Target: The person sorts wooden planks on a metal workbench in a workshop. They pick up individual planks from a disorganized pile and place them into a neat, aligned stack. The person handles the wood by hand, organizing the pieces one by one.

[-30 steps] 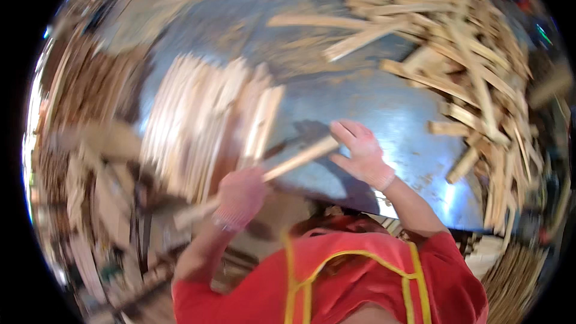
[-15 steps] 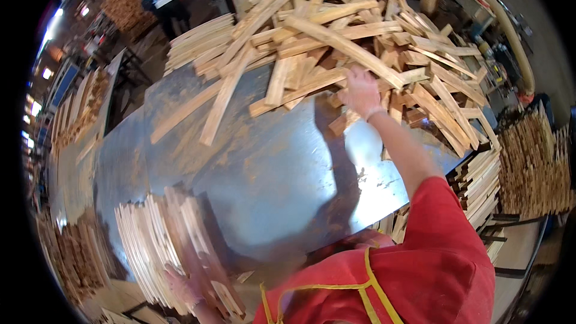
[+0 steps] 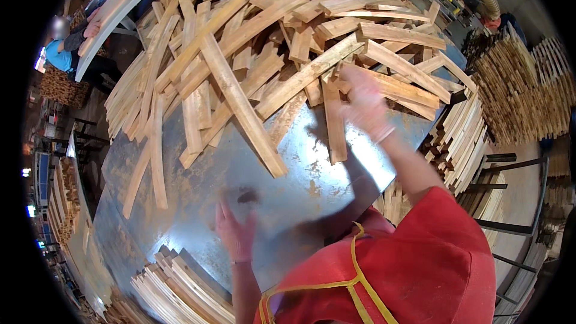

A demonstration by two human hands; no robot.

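My right hand point(image 3: 367, 108), smeared by motion, reaches to the near right side of a heap of loose wooden slats point(image 3: 303, 42). Its fingers overlap the slat ends there, and I cannot make out whether they grip one. A short slat point(image 3: 334, 121) lies just left of that hand, pointing toward me. My left hand point(image 3: 236, 232) hovers over the bare metal tabletop point(image 3: 198, 204) with its fingers up and apart, holding nothing. Beside it, at the lower left, slats lie side by side in a neat row point(image 3: 174, 285). One long slat point(image 3: 243, 105) slants out of the heap toward the middle.
Stacked slats point(image 3: 459, 138) stand beyond the table's right edge, with taller wood stacks point(image 3: 516, 87) farther right. A metal frame point(image 3: 510, 226) sits at the lower right. A person in a blue shirt point(image 3: 60, 55) works at another table point(image 3: 123, 9) at the far left.
My left hand has left the row of slats and moved right, over the tabletop. My right hand stays by the heap. The view has shifted, so the heap appears lower.
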